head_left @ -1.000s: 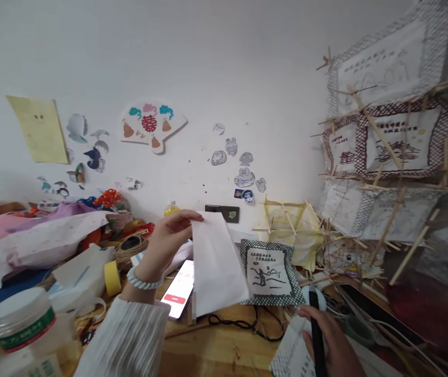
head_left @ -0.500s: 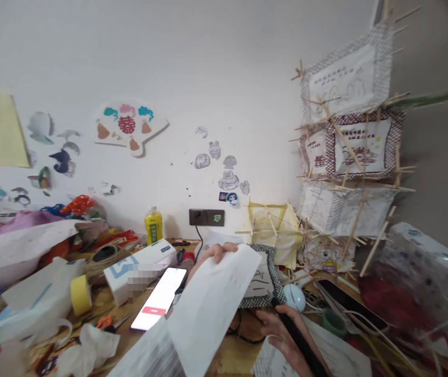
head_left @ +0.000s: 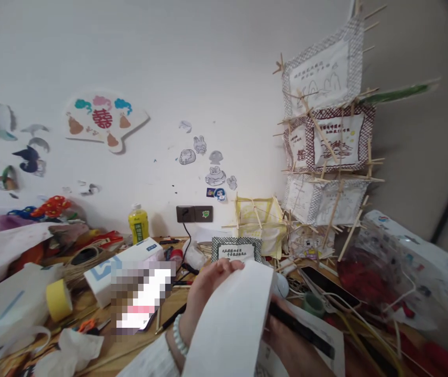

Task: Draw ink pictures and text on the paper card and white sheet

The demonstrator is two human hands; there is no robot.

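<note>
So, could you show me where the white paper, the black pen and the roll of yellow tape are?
White paper (head_left: 229, 320): head view, middle of the sheet's face.
Black pen (head_left: 302, 329): head view, middle of its barrel.
Yellow tape (head_left: 54, 301): head view, outer side of the roll.

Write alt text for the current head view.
A person's left hand holds a white sheet of paper, while the right hand, partly hidden behind it, holds a black pen-shaped tool. Around them: a cluttered wooden desk and, at right, illustrated panels on stick frames.
</note>
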